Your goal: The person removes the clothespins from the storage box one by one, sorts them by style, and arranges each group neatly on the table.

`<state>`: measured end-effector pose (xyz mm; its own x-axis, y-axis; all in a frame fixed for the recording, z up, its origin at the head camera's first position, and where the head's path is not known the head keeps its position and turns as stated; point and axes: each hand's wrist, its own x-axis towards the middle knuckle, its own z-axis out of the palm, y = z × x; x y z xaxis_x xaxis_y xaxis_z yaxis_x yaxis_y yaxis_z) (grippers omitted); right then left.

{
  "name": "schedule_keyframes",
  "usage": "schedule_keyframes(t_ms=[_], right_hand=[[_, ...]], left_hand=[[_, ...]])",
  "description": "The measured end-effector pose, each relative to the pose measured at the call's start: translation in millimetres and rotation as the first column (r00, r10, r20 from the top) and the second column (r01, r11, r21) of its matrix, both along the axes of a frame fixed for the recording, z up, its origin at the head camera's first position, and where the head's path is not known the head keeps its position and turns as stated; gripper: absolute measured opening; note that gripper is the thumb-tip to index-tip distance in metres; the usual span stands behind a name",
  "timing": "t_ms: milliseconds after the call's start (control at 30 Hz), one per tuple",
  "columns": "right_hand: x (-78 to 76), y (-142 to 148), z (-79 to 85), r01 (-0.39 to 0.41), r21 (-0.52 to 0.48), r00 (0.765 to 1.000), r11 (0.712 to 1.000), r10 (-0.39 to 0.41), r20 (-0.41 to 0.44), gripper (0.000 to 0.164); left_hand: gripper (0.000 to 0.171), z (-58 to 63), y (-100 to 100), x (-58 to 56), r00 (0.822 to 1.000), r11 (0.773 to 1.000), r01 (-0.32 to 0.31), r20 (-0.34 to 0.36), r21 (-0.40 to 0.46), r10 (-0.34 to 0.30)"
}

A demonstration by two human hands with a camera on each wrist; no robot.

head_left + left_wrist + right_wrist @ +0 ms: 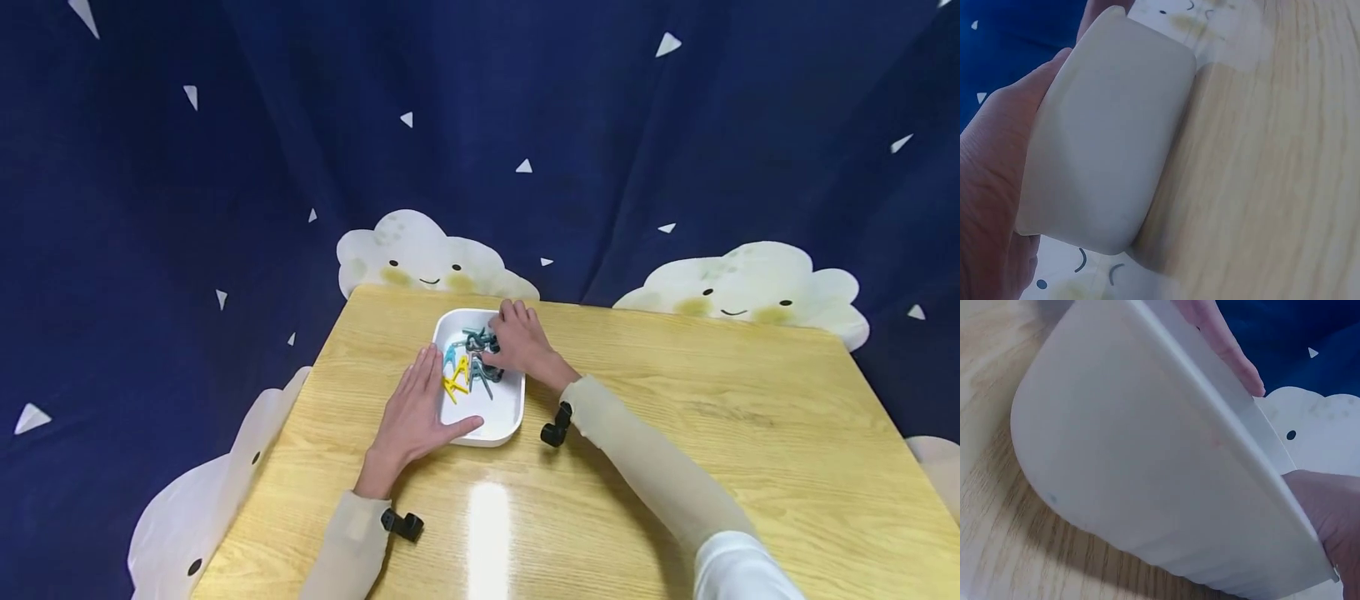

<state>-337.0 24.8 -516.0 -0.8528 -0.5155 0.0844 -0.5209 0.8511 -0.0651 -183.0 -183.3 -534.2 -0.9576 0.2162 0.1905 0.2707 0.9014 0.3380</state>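
Observation:
A white plastic bin [503, 417] stands on the table with several clothespins in it. Dark green clothespins [477, 375] lie in its middle and far right, yellow ones [454, 387] and a light blue one [449, 357] at its left. My left hand [412, 417] rests along the bin's left rim, fingers straight, thumb stretched over the near left corner. My right hand [521, 340] reaches over the far right rim, its thumb inside beside the dark green clothespins. In the right wrist view the bin's wall hides its fingertips; whether they pinch anything does not show.
The wooden table [675, 433] extends to both sides and toward me. Behind it hangs a dark blue curtain [480, 183] with white triangles and cloud faces. A black wrist mount [557, 425] sits on the right forearm, another [402, 525] on the left.

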Motion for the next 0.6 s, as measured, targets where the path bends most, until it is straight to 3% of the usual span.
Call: schedule_keyframes(t_ms=[200,600], right_hand=[[3.5,-4.7,-0.2,-0.026,-0.022,1.0,0.999,0.026,0.0,0.032],[12.8,-8.2,-5.2,-0.125,-0.093,0.992,0.988,0.124,-0.014,0.019]], left_hand=[[0.132,-0.1,0.3,0.4,1.0,1.0,-0.003,-0.006,0.007,0.003],[0.131,-2.8,-0.5,0.0,0.999,1.0,0.002,-0.038,0.012,-0.002]])
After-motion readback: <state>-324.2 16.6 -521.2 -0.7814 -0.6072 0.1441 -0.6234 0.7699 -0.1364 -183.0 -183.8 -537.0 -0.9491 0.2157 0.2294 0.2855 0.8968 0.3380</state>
